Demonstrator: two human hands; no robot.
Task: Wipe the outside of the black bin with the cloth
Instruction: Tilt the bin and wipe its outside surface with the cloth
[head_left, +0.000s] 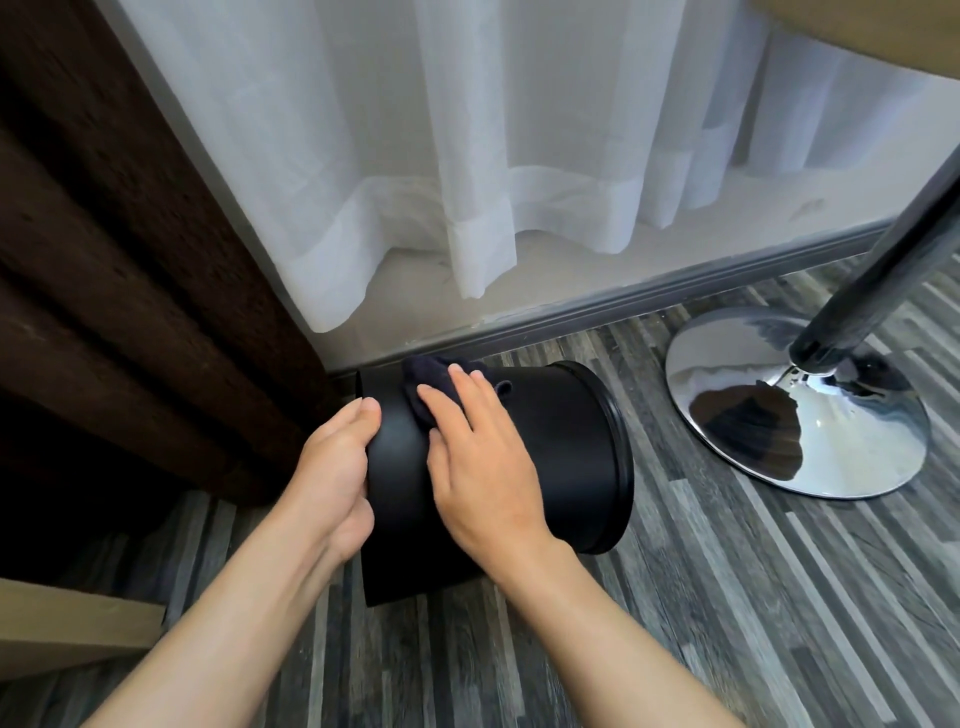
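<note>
Black bin (561, 457) on its side at edge of striped plank floor (727, 597), rim toward chrome stand base (852, 457); inside hidden. Your left hand (332, 467) grips bin's base end. Your right hand (483, 467), fingers flat, presses dark soft cloth (421, 374) onto smooth round wall.

A round, smooth-walled black bin (561, 441) lies on its side over the grey striped plank floor (727, 597). Its flat base end points left, and its mouth, ringed by a raised lip, points right and away. A small hole shows in the wall near the top. A dark, crumpled cloth (421, 371) sits bunched on the bin's upper wall near the base end, pressed there under the flat fingers of the right hand (483, 467). The left hand (332, 467) grips the base edge, thumb lying over the wall.
</note>
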